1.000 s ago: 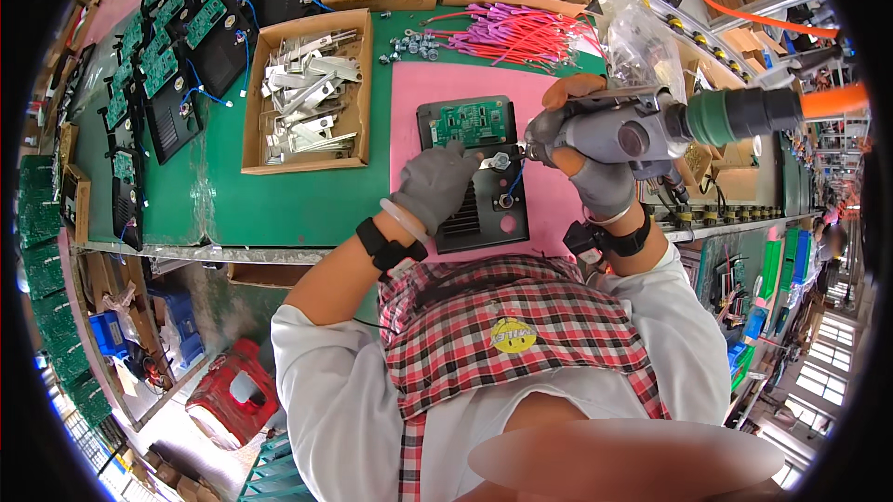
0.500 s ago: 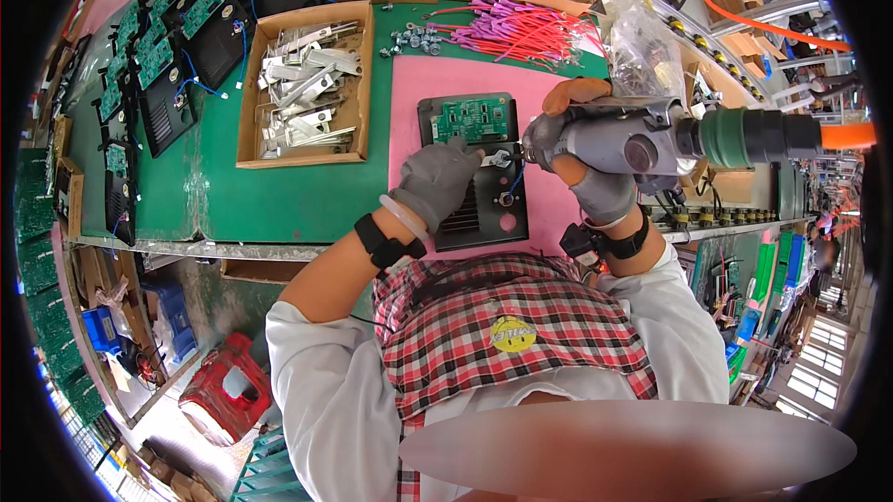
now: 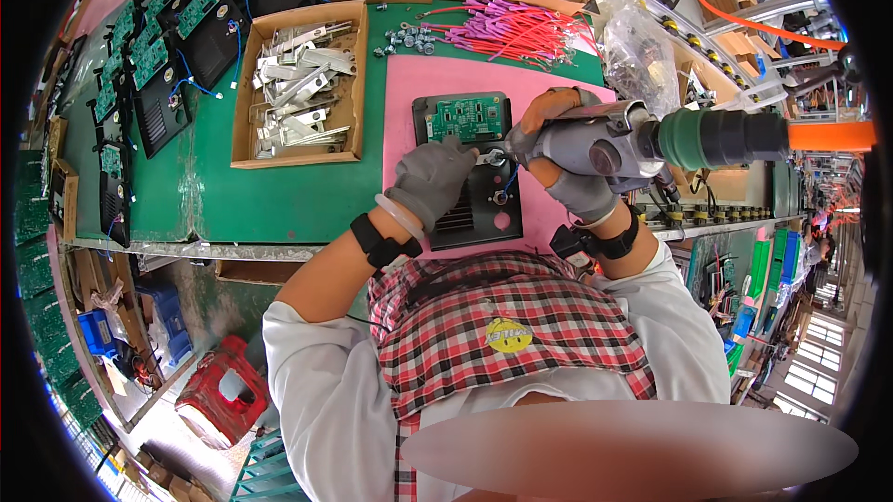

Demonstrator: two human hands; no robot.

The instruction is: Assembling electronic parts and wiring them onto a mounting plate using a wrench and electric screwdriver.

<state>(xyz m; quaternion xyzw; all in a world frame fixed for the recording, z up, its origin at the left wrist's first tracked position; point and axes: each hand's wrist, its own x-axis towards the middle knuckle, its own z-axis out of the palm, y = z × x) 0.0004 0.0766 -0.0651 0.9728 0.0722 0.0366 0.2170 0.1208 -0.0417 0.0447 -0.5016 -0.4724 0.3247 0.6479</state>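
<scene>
- Nearest to us, our left hand (image 3: 430,180), gloved in grey, rests on the black housing (image 3: 470,181), its fingers drawn together and pinching a small silver metal part (image 3: 487,156) at the housing's middle.
- Just beside it, our right hand (image 3: 569,167) is wrapped tight around the grey power screwdriver (image 3: 642,137), whose tip points down at that same metal part.
- The housing lies flat on the pink mat (image 3: 409,93), with a green circuit board (image 3: 465,118) set in its far half.
- To the left, on the green bench, stands a cardboard tray (image 3: 244,111) of silver brackets.
- Farther off lie loose screws (image 3: 406,37) and a bundle of pink wires (image 3: 521,29).
</scene>
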